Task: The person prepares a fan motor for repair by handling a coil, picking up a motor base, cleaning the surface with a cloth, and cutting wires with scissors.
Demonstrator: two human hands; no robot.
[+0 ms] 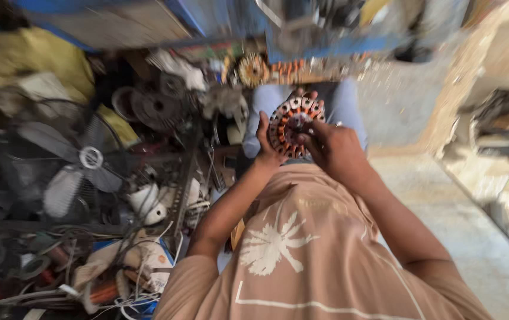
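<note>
A round fan-motor stator (pixel 293 121) with copper-orange windings on a metal core stands upright over my lap. My left hand (pixel 266 145) grips its left rim from the side. My right hand (pixel 330 145) is closed on its lower right part, fingers reaching toward the centre hole. Whether the right fingers pinch a wire cannot be made out through the blur. Below the hands are my light-brown shirt with a white palm print (pixel 278 243) and my blue-grey trousers (pixel 269 101).
A heap of scrap fills the left: a grey fan with blades and cage (pixel 85 160), dark round motor housings (pixel 156 106), white plastic parts (pixel 148 201), loose wires and copper coils (pixel 103 290). Another wound stator (pixel 253 69) lies beyond my knees. Bare concrete floor (pixel 467 225) runs right.
</note>
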